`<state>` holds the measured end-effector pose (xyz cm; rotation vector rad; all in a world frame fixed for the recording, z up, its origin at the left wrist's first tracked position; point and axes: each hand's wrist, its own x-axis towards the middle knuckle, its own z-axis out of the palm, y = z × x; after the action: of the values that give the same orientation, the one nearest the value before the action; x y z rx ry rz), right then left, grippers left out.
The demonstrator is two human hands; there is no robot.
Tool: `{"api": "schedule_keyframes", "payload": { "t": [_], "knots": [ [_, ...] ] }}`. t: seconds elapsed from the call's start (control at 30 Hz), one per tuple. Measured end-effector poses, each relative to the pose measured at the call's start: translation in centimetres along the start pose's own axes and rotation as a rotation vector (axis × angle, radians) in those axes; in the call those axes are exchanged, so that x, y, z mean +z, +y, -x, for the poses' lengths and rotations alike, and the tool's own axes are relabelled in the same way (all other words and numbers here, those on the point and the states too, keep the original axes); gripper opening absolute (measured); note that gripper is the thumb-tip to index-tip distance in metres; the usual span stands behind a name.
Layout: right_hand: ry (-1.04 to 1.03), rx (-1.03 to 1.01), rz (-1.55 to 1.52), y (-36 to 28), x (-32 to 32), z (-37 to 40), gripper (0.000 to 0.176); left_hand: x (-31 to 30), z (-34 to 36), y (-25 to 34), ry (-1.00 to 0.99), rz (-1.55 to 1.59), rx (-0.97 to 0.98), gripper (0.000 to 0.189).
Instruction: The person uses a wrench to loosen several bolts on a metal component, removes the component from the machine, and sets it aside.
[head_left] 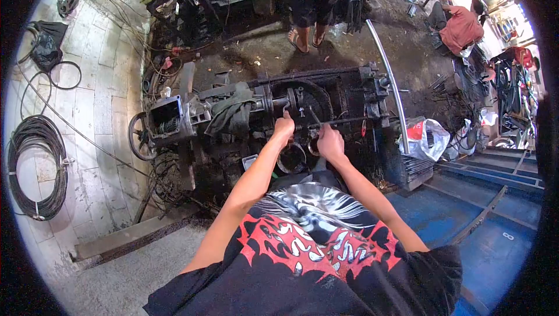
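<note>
at centre my right hand point(331, 143) grips a rod point(316, 116); my left hand point(284, 128) curls, hold unclear; centre-left, an open box point(180, 112) holds ribbed metal point(167, 125).

My far-off camera gives me a round picture with black corners, and things look bent near the edges. The upper right is so bright that it turns white, and I can't see small bits there. The pale tiles point(96, 159) on the left are bright too. A silver pipe point(396, 95) right of the middle shines. The machine point(275, 103) in the middle is dark, so its parts blend together.
</note>
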<state>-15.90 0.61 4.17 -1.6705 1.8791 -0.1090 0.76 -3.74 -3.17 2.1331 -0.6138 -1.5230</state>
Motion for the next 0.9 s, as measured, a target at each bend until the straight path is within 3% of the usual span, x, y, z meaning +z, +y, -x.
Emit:
{"api": "schedule_keyframes", "payload": {
  "t": [0.1, 0.27, 0.37, 0.43, 0.47, 0.53, 0.9],
  "knots": [
    [0.122, -0.088, -0.019, -0.6, -0.7, -0.3, 0.021, -0.1, 0.9, 0.4, 0.066, -0.106, 0.048, 0.072],
    [0.134, -0.131, -0.028, -2.0, -2.3, -0.3, 0.017, 0.0, -1.0, 0.1, 0.106, -0.263, 0.077, 0.073],
    [0.14, -0.158, -0.023, -2.1, -2.9, -1.4, 0.016, 0.2, -2.5, -1.0, -0.045, -0.071, -0.071, 0.074],
    [0.099, -0.153, 0.026, -2.8, -3.9, -2.0, 0.019, 0.5, -3.8, -2.1, 0.133, -0.34, 0.226, 0.074],
    [0.099, -0.152, 0.027, -3.4, -4.9, -2.2, 0.019, 0.5, -3.7, -2.1, 0.133, -0.34, 0.226, 0.074],
    [-0.049, -0.161, 0.087, -4.4, -6.3, -3.0, 0.021, -0.2, -1.5, -0.5, -0.052, -0.102, 0.016, 0.073],
    [-0.064, -0.136, 0.229, -8.9, -7.6, -4.9, 0.026, -0.5, 0.3, 0.2, -0.05, 0.059, -0.024, 0.066]
  ]
}}
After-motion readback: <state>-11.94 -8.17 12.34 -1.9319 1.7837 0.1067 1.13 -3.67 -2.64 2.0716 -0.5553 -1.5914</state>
